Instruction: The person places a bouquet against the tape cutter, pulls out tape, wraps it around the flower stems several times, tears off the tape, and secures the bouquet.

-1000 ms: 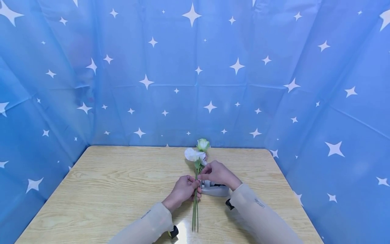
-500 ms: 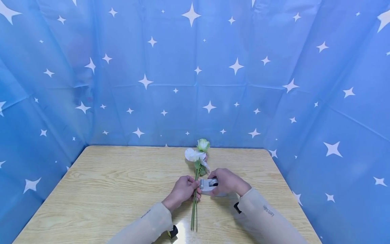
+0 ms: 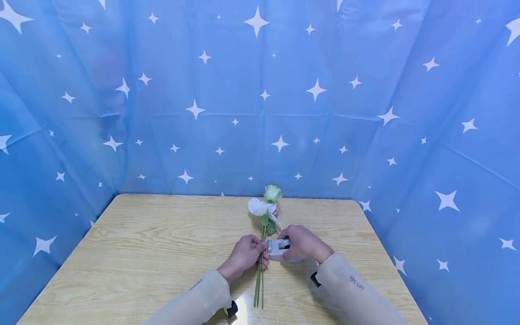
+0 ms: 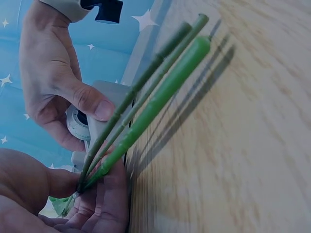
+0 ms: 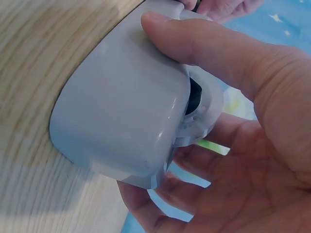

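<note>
Several green stems (image 3: 258, 280) are pinched between the thumb and fingers of my left hand (image 3: 243, 255); in the left wrist view their cut ends (image 4: 155, 104) fan out over the tabletop. Beyond that hand lie the blooms, a white one (image 3: 260, 206) and a pale green one (image 3: 272, 193). Just right of the stems stands a grey tape dispenser (image 3: 275, 248). My right hand (image 3: 302, 243) grips it from above, thumb on the near side and fingers on the far side. The right wrist view shows its smooth body (image 5: 116, 102) and a clear tape roll (image 5: 209, 109).
The wooden table (image 3: 162, 234) reaches back to a blue curtain (image 3: 227, 90) with white stars, which also hangs at both sides. A black wrist device (image 3: 231, 309) sits under the left cuff, and another (image 3: 315, 279) under the right.
My right hand has left the stems, moved slightly right and down, and taken hold of the tape dispenser. My left hand has kept its pinch on the stems.
</note>
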Demonstrator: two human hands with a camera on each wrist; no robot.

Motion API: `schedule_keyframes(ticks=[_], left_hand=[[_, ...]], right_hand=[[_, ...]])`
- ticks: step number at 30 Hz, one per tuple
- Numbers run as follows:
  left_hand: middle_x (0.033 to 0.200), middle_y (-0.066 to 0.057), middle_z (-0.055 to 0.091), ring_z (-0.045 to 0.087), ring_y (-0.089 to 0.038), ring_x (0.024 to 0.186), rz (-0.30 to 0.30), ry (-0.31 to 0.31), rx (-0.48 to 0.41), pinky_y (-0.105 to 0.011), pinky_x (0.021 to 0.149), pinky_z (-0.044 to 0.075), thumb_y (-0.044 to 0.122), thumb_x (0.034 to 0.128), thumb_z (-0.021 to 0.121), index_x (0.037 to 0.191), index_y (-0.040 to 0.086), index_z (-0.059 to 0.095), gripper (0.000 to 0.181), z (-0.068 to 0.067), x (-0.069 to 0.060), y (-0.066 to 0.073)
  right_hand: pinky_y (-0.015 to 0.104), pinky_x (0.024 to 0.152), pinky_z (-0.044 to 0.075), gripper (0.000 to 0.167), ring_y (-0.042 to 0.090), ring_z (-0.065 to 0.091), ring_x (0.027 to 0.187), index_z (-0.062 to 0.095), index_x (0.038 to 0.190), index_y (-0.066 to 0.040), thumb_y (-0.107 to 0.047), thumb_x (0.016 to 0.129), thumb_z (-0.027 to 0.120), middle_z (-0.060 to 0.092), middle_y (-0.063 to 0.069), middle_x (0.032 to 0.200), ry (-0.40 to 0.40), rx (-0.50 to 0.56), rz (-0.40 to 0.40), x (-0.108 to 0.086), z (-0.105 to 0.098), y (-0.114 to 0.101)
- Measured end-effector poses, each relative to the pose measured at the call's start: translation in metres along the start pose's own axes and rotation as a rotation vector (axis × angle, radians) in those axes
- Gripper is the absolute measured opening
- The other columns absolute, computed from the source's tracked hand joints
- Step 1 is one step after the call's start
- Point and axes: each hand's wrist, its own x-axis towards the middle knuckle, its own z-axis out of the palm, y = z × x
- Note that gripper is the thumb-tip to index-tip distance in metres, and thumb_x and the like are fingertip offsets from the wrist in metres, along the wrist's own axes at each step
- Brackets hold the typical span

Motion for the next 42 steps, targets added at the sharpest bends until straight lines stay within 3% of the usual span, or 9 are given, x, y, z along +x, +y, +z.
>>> schedule_keyframes(ticks=[12, 22, 31, 42], left_hand=[[0.087, -0.009, 0.076, 0.075, -0.013, 0.068, -0.014, -0.016, -0.021, -0.03, 0.065, 0.07, 0.012, 0.1215, 0.058, 0.114, -0.001, 0.061, 0.015, -0.001, 0.002, 0.001], [0.09, -0.015, 0.082, 0.081, -0.014, 0.07, -0.012, -0.006, -0.006, -0.028, 0.068, 0.071, 0.007, 0.1177, 0.062, 0.114, -0.004, 0.065, 0.012, -0.004, 0.001, -0.007], [0.092, -0.014, 0.082, 0.08, -0.013, 0.072, -0.031, -0.015, -0.046, -0.029, 0.069, 0.071, 0.01, 0.1199, 0.06, 0.117, -0.005, 0.064, 0.016, -0.008, -0.001, 0.0], [0.101, -0.016, 0.081, 0.077, -0.015, 0.078, 0.004, 0.011, -0.06, -0.034, 0.073, 0.071, 0.017, 0.121, 0.061, 0.122, -0.002, 0.063, 0.019, -0.02, -0.01, 0.008]], right_hand=[[0.037, 0.08, 0.062, 0.042, 0.016, 0.07, 0.087, 0.087, 0.115, -0.011, -0.005, 0.079, 0.108, 0.081, 0.0, 0.1, 0.014, 0.024, 0.029, -0.001, 0.002, 0.002], [0.038, 0.082, 0.064, 0.049, 0.016, 0.072, 0.089, 0.087, 0.123, -0.009, -0.007, 0.079, 0.109, 0.083, 0.002, 0.106, 0.022, 0.04, 0.04, -0.003, 0.004, 0.003], [0.038, 0.08, 0.063, 0.047, 0.017, 0.071, 0.09, 0.087, 0.123, -0.009, -0.008, 0.081, 0.108, 0.082, 0.002, 0.107, 0.015, 0.031, 0.036, -0.001, 0.005, 0.003], [0.046, 0.089, 0.066, 0.051, 0.018, 0.073, 0.096, 0.084, 0.129, -0.005, -0.008, 0.083, 0.106, 0.083, 0.006, 0.115, 0.022, 0.024, 0.011, -0.006, 0.006, 0.002]])
